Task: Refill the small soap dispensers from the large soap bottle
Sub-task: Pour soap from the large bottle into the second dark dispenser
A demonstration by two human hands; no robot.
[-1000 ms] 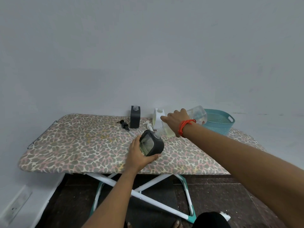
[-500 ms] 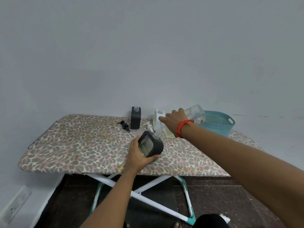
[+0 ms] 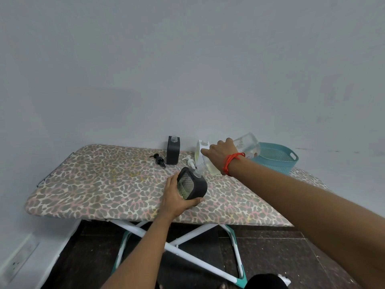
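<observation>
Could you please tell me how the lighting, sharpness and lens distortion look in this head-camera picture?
Head view: soft, even light with faint shadows on the wall; wide-angle bending curves the ironing board and stretches the right forearm; the large soap bottle is see-through and hard to read; the left hand and dark dispenser look fairly sharp.

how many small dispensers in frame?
3. A dark one tilted in the left hand, a dark one upright at the board's back edge, a white one partly hidden behind the right hand.
</observation>
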